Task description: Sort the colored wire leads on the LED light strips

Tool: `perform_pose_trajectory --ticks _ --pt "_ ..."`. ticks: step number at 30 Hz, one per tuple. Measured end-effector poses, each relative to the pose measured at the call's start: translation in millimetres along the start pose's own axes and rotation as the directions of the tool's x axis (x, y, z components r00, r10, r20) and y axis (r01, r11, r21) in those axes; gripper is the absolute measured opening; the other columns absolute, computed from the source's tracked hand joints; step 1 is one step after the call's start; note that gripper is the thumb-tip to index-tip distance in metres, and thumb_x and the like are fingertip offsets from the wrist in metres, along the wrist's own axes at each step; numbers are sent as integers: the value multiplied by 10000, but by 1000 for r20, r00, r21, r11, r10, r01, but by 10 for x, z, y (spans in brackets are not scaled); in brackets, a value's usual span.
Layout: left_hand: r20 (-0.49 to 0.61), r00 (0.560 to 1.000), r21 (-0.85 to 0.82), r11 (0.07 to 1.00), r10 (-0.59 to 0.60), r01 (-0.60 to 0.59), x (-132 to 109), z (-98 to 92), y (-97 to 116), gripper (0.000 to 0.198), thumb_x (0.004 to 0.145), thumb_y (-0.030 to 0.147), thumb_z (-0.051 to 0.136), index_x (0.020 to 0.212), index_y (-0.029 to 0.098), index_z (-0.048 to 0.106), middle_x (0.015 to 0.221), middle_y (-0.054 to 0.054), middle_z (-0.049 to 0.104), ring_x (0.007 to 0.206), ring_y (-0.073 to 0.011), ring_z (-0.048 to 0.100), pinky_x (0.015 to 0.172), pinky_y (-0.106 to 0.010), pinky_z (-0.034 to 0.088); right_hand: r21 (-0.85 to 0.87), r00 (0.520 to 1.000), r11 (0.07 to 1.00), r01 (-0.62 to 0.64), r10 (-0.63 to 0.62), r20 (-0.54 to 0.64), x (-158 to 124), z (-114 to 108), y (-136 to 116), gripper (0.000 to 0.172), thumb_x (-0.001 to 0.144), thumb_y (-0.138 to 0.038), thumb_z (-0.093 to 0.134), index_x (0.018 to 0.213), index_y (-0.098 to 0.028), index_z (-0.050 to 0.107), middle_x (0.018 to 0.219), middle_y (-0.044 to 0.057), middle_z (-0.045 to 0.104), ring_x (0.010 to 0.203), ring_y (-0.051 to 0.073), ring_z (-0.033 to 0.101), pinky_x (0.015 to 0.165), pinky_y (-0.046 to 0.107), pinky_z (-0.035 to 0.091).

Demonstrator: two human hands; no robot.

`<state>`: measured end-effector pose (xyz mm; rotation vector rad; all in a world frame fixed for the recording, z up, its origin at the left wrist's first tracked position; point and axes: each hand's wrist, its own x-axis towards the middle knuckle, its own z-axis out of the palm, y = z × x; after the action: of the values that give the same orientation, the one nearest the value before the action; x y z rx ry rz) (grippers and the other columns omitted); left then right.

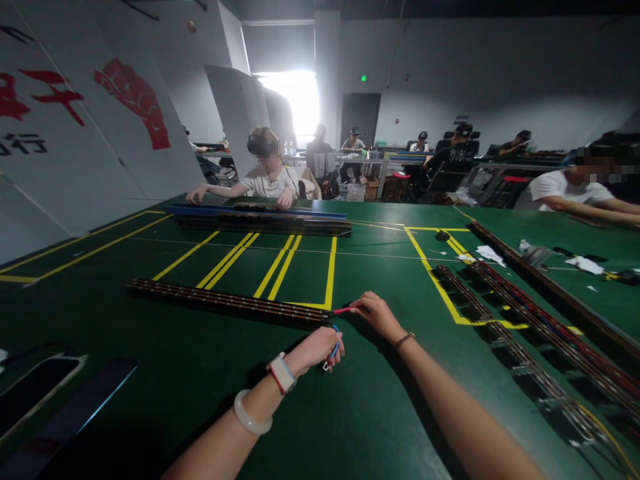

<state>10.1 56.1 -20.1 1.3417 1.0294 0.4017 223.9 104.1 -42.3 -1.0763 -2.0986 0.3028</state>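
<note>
My left hand [320, 348] is closed around a small blue-handled tool [334, 349] just below the right end of a long dark strip [225, 301] lying on the green table [350, 413]. My right hand [375, 312] pinches a thin red wire [343, 310] at that same strip end. The left wrist wears a watch and a pale bangle; the right wrist wears a thin bracelet.
Several more long dark strips with red wiring [540, 333] lie at the right. Another strip on a blue tray [260, 217] lies across the table before a seated person [267, 179]. A second person's arm [580, 200] rests at the far right. Yellow lines mark the table.
</note>
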Motion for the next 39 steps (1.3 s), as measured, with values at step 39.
perform_pose_trajectory --ticks 39 --pt "-141 935 799 595 326 -87 -44 83 73 309 962 313 323 910 139 573 742 -94 608 682 -216 613 676 -328 439 -171 986 972 -162 166 9 -380 -216 136 292 919 -373 504 1120 -216 644 1060 94 653 986 232 578 868 394 470"
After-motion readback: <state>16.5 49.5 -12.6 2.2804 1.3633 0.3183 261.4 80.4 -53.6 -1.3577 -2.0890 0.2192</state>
